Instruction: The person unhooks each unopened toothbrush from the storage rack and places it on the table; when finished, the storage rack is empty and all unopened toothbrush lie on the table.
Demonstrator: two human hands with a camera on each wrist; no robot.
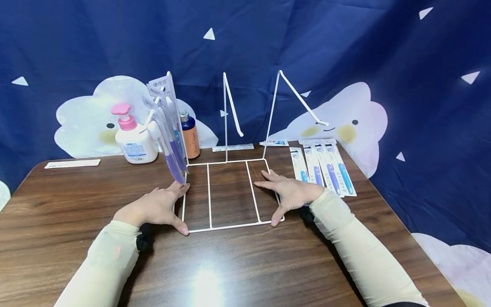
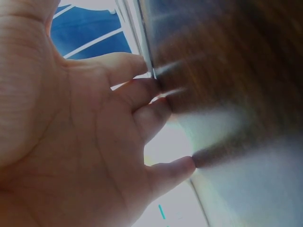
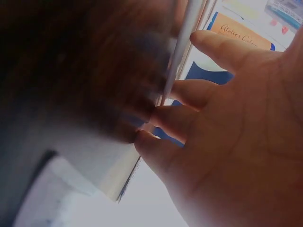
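While both hands lie flat with fingers spread, the left hand and right hand press either edge of the white wire rack between them; packaged toothbrushes sit just beyond the right.

Wooden table, wire rack, soap bottle, packaged toothbrushes

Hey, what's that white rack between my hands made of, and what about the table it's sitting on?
White rack: looks like thin metal wire with a white coating, judging by its slim, stiff, evenly coloured rods; plastic cannot be ruled out.
Table: dark brown wood grain with a semi-gloss finish, shown by the lamp glare; solid wood or laminate, I cannot tell.
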